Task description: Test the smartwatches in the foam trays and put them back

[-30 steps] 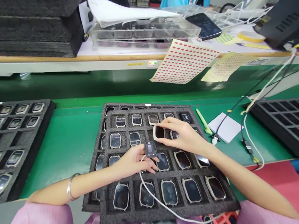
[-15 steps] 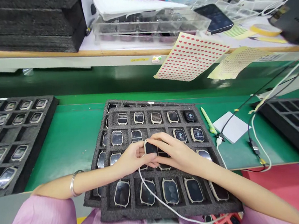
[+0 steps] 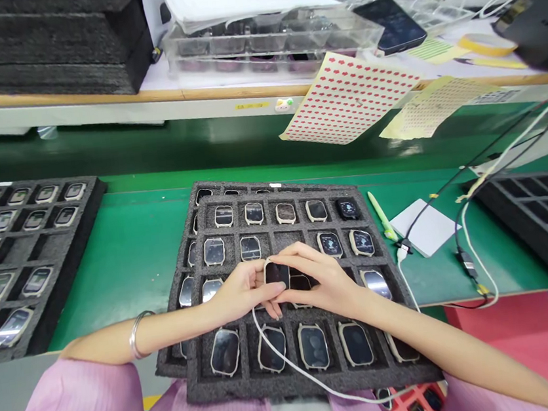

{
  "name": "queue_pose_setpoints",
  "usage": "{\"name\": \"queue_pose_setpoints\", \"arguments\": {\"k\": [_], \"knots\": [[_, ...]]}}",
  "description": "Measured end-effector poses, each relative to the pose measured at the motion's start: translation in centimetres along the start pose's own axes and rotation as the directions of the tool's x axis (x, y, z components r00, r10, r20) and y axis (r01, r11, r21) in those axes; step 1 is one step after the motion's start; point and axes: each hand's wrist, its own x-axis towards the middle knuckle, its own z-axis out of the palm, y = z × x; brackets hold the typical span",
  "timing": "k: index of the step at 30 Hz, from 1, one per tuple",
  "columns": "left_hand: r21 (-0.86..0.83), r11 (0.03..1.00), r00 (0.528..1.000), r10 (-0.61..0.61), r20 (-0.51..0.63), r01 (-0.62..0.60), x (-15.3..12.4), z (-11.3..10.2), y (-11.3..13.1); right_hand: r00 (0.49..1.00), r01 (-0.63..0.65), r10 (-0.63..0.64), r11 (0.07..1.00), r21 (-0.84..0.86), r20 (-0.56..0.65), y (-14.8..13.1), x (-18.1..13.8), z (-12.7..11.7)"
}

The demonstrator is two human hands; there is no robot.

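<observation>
Between my two hands, above the middle of a black foam tray, is a smartwatch case with a dark screen facing up. My left hand grips it from the left, thumb along its lower edge. Fingers of my right hand close on its top and right side. A white cable runs from under my left fingers down across the tray; its end is hidden. Strapless watches sit in the tray's pockets, such as a pale-framed watch below my hands. A second foam tray lies underneath, turned slightly.
At left stands another foam tray of watches; at right, a dark compartment tray. A green pen, white paper pad and cable connectors lie between. A shelf crosses behind, holding clear plastic trays and a phone.
The watch case has tilted a little, so more of its screen shows. My fingers have shifted slightly around it. The view has moved a little; the trays stay put.
</observation>
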Motion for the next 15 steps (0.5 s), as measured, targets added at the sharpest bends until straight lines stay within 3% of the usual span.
{"name": "queue_pose_setpoints", "arguments": {"k": [15], "knots": [[0.050, 0.999, 1.000, -0.003, 0.022, 0.002, 0.13, -0.22, -0.66, 1.000, -0.005, 0.006, 1.000, 0.015, -0.017, -0.19, -0.32, 0.22]]}}
